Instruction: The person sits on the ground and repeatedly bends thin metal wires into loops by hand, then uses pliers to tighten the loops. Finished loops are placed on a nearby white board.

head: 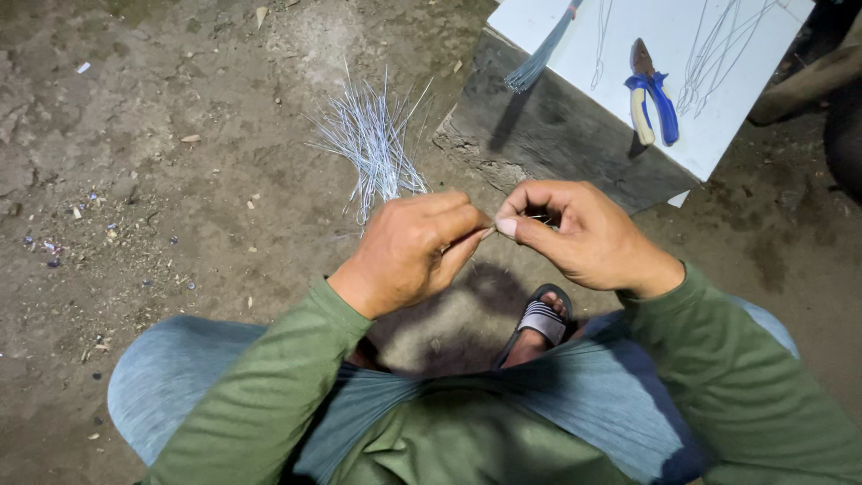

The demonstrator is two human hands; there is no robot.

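In the head view, at the centre of the frame, the left hand [409,251] and the right hand [575,235] meet fingertip to fingertip, each pinching an end of a thin wire piece [514,220] that is mostly hidden between them. Just above the left hand, a loose bundle of pale wires [370,144] lies fanned out on the dirt floor [135,162]. In the upper right, a white board [718,108] carries blue-handled pliers [651,94] and a blue-grey wire tuft [539,58].
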